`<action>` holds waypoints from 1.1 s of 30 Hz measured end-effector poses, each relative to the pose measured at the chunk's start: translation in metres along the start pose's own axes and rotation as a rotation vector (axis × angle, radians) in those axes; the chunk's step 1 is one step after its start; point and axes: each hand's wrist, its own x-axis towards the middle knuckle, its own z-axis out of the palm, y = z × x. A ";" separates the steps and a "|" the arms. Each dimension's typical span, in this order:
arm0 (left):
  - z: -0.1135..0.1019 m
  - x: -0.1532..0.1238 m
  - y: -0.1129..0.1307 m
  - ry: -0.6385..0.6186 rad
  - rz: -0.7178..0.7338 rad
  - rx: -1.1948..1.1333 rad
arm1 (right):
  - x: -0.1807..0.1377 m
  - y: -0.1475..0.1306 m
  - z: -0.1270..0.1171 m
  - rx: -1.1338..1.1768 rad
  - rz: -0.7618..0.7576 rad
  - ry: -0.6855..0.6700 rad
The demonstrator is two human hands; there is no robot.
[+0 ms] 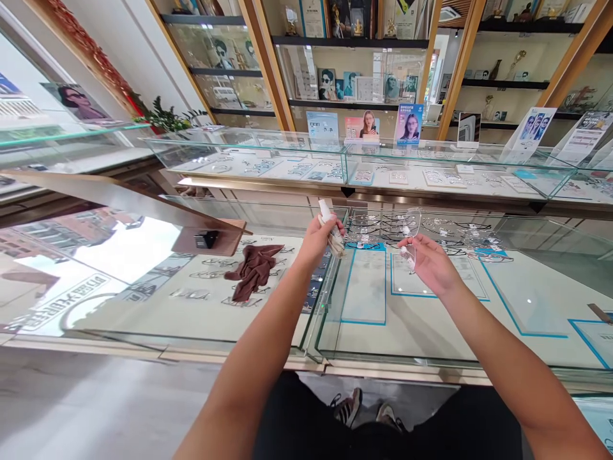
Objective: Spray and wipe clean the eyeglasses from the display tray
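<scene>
Clear-framed glasses [412,229], barely discernible against the counter [431,332], were pinched by right hand [428,259]; left hand [317,241] clasped a half-hidden bottle [328,218].

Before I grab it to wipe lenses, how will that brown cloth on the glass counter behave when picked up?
Probably floppy: the brown cloth lies crumpled in folds. Likely light for its size, being thin fabric. Pushed, it may slide easily on the smooth glass counter.
</scene>
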 end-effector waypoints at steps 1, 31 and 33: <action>-0.005 0.005 -0.002 0.054 0.014 0.027 | 0.001 0.000 -0.001 0.001 0.000 0.004; -0.065 0.031 -0.035 0.328 -0.059 0.864 | 0.003 0.005 -0.005 -0.059 0.007 0.013; -0.065 0.031 -0.035 0.334 -0.057 0.860 | 0.002 0.005 -0.006 -0.062 0.003 0.011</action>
